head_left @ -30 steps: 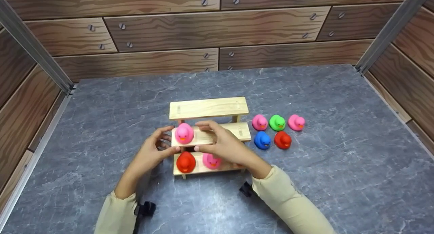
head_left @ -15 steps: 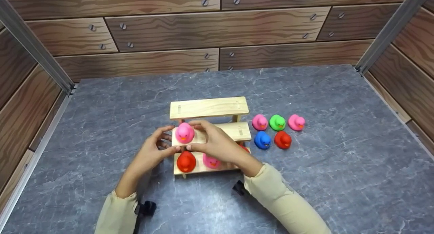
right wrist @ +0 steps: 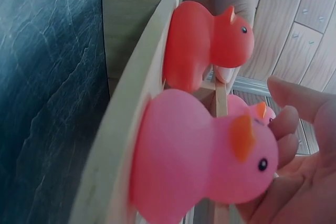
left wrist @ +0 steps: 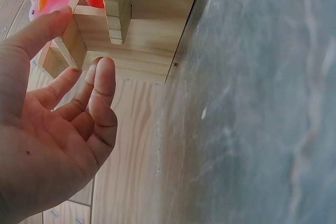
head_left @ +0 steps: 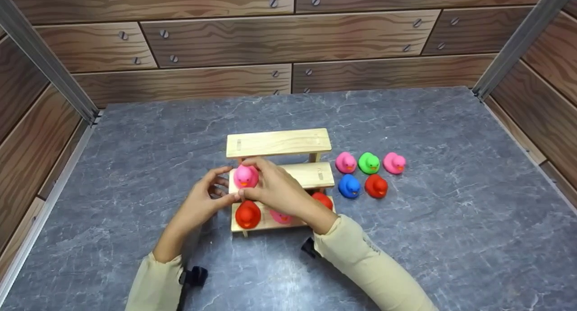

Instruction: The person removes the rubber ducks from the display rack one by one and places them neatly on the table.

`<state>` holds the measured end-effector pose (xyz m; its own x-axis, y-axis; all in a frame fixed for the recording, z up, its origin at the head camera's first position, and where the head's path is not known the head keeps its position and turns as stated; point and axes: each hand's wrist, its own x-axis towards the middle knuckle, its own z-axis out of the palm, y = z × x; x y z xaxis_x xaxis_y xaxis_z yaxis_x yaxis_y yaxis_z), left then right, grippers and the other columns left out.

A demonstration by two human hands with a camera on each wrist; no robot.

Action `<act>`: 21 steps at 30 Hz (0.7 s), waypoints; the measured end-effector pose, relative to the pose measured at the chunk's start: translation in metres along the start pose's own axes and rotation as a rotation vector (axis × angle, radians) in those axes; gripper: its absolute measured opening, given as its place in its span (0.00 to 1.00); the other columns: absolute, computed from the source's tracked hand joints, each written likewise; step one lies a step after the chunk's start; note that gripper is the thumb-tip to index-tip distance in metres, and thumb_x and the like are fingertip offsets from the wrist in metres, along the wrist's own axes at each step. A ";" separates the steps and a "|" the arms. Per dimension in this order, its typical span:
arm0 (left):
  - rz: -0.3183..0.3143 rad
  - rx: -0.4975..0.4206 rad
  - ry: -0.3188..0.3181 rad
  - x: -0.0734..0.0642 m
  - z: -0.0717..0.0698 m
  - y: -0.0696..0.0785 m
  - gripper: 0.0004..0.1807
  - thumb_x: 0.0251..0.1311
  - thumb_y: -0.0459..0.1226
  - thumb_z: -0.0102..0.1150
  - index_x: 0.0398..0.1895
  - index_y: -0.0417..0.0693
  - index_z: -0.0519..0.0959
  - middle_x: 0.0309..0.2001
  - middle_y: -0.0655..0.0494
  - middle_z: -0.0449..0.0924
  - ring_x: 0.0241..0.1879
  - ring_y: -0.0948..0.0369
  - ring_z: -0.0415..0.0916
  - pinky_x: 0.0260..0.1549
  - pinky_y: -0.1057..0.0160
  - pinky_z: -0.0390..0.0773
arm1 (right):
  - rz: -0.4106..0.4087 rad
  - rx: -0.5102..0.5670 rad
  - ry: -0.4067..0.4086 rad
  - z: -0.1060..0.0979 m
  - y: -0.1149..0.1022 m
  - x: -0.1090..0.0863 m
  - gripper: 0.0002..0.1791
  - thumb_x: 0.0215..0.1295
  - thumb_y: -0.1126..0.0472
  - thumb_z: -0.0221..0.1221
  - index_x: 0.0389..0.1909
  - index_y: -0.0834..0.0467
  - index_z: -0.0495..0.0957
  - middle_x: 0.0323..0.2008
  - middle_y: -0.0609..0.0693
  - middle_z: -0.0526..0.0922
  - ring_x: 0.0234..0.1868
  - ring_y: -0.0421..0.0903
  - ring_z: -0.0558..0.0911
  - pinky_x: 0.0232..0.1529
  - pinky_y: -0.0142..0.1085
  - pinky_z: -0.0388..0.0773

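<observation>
A three-tier wooden display stand (head_left: 279,143) stands mid-table. My left hand (head_left: 203,203) holds the left end of its middle shelf between thumb and index finger; the left wrist view shows its other fingers bent below the stand (left wrist: 123,64). A pink rubber duck (head_left: 246,176) sits on that shelf end. My right hand (head_left: 284,191) cups around it from the right, index behind, thumb near the shelf's front edge; the right wrist view shows a fingertip (right wrist: 278,85) apart from the duck. The bottom shelf bears a red duck (head_left: 248,215), a pink duck (head_left: 281,217) and another red duck (head_left: 323,200).
Right of the stand, several loose ducks lie on the grey marbled table (head_left: 451,212): two pink, a green one (head_left: 368,162), a blue one (head_left: 349,185) and a red one (head_left: 376,185). Wood-patterned walls (head_left: 288,40) border the table behind and at both sides.
My right hand has moved left along the middle shelf to the pink duck, uncovering the red duck at the bottom shelf's right end. My left hand has stayed at the shelf end.
</observation>
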<state>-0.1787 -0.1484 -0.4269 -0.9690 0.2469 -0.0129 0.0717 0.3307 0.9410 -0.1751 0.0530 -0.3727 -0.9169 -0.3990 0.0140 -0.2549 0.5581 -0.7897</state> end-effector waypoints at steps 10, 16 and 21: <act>0.006 0.009 -0.005 0.000 -0.001 0.000 0.34 0.56 0.34 0.66 0.66 0.40 0.66 0.47 0.39 0.76 0.34 0.60 0.74 0.31 0.68 0.75 | 0.005 -0.060 0.063 0.004 -0.001 0.001 0.22 0.61 0.57 0.64 0.56 0.51 0.74 0.49 0.51 0.79 0.42 0.45 0.74 0.41 0.38 0.70; -0.003 0.011 -0.008 0.000 -0.001 0.000 0.34 0.56 0.34 0.66 0.67 0.40 0.66 0.47 0.40 0.76 0.34 0.60 0.74 0.30 0.68 0.74 | -0.012 -0.047 0.072 0.004 0.000 0.000 0.21 0.61 0.58 0.64 0.56 0.51 0.75 0.42 0.50 0.79 0.35 0.44 0.71 0.36 0.35 0.67; -0.010 0.008 -0.007 0.001 0.000 0.000 0.35 0.56 0.34 0.67 0.67 0.40 0.66 0.46 0.40 0.77 0.34 0.60 0.74 0.30 0.68 0.74 | -0.008 0.025 0.069 -0.002 0.002 -0.003 0.20 0.62 0.58 0.64 0.55 0.51 0.75 0.43 0.51 0.78 0.36 0.43 0.73 0.38 0.35 0.70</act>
<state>-0.1794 -0.1489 -0.4271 -0.9680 0.2495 -0.0247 0.0639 0.3409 0.9379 -0.1732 0.0563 -0.3731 -0.9340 -0.3519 0.0617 -0.2553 0.5364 -0.8044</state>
